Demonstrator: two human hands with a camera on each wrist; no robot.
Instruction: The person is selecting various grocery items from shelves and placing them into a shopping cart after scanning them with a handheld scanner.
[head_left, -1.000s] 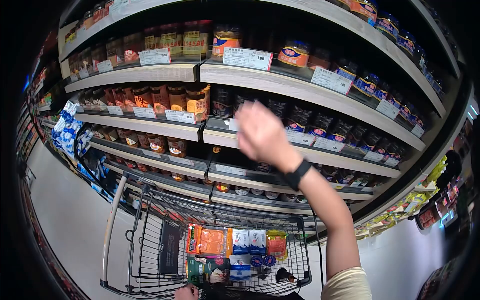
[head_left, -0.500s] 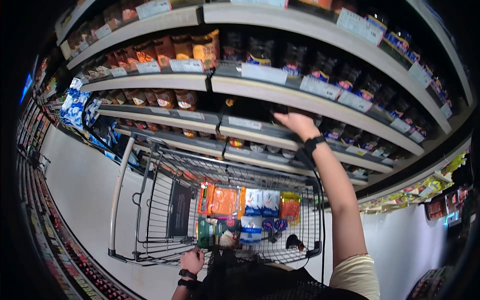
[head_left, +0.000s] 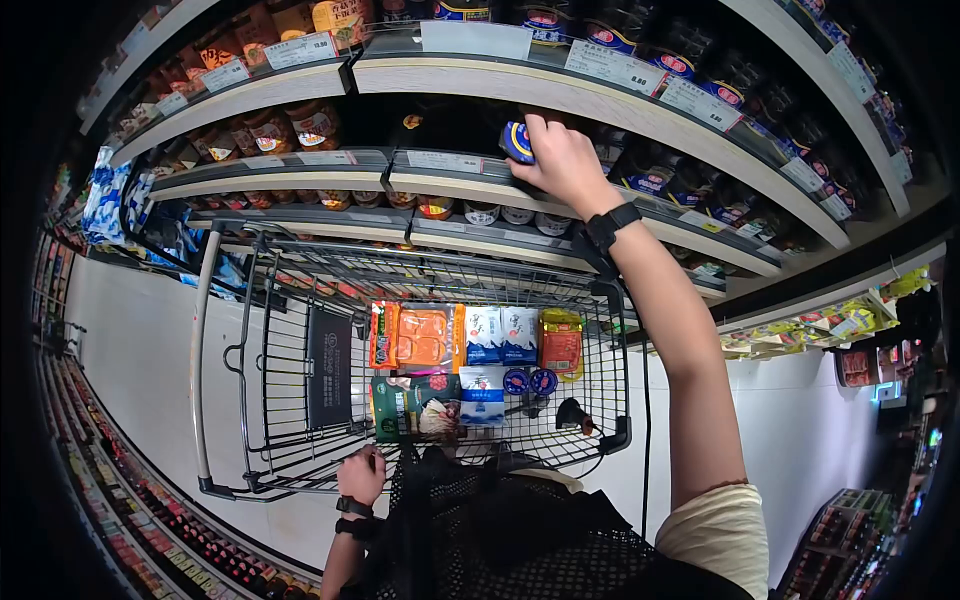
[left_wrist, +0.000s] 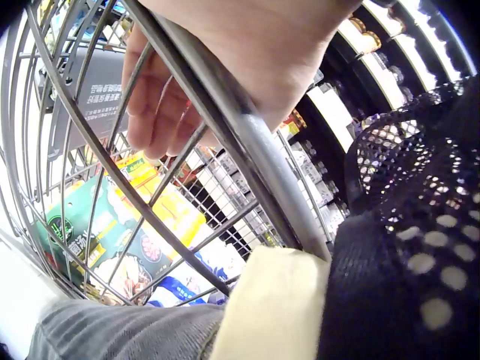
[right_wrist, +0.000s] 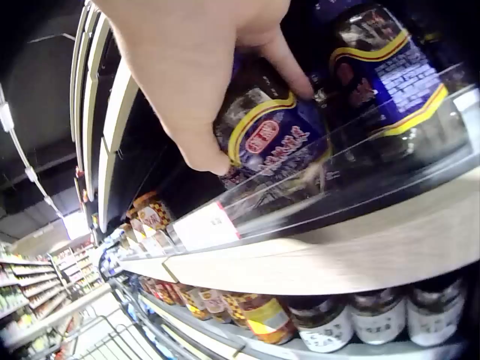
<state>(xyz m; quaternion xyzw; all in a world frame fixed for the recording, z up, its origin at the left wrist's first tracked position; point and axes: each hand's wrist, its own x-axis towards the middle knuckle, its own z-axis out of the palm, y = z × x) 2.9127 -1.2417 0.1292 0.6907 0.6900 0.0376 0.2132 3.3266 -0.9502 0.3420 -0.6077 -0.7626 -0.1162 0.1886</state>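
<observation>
My right hand (head_left: 565,165) grips a dark glass jar (right_wrist: 274,139) with a blue label and yellow bands. Its blue lid (head_left: 518,142) faces up beside my fingers in the head view. The right wrist view shows thumb and fingers on either side of the jar, whose lower part is behind the shelf's clear front guard (right_wrist: 300,176). A matching jar (right_wrist: 390,71) stands to its right. Over the rim of the shopping cart (left_wrist: 225,112) rests my left hand (head_left: 362,475); its fingers (left_wrist: 154,124) hang loosely inside the cart.
The cart holds an orange packet (head_left: 425,337), white-and-blue bags (head_left: 483,395), a green bag (head_left: 415,408), a red-and-yellow packet (head_left: 561,345) and two blue-lidded jars (head_left: 516,381). A wooden shelf edge (head_left: 540,78) juts out above my right hand. White-labelled jars (right_wrist: 379,322) line the shelf below.
My right hand has moved down from the upper shelf to a lower one and now holds a jar. The head view has tilted down, bringing my left hand at the cart rim fully into sight.
</observation>
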